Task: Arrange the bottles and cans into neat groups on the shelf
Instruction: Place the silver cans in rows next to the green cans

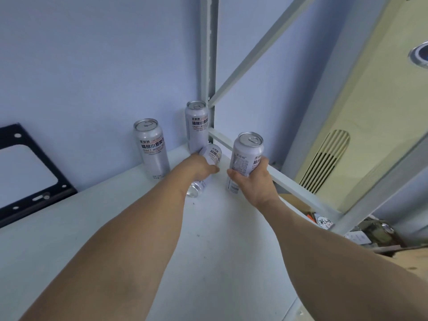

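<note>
Left hand (200, 166) grips the tipped beer can (209, 158), right hand (252, 179) holds another can (246, 154) upright at three o'clock; next, stand both beside the back pair.

Light: bright, even, cool bluish indoors.
Shadows: soft, faint beneath both forearms.
Glare: mild sheen on can tops beyond the hands.
Distortion: wide-angle bending at edges.
Focus: slightly soft overall.

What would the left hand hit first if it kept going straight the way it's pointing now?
Most likely the upright can in the back corner. The left hand holds a tilted can whose far end already looks close to that can's base; depth is hard to judge.
</note>
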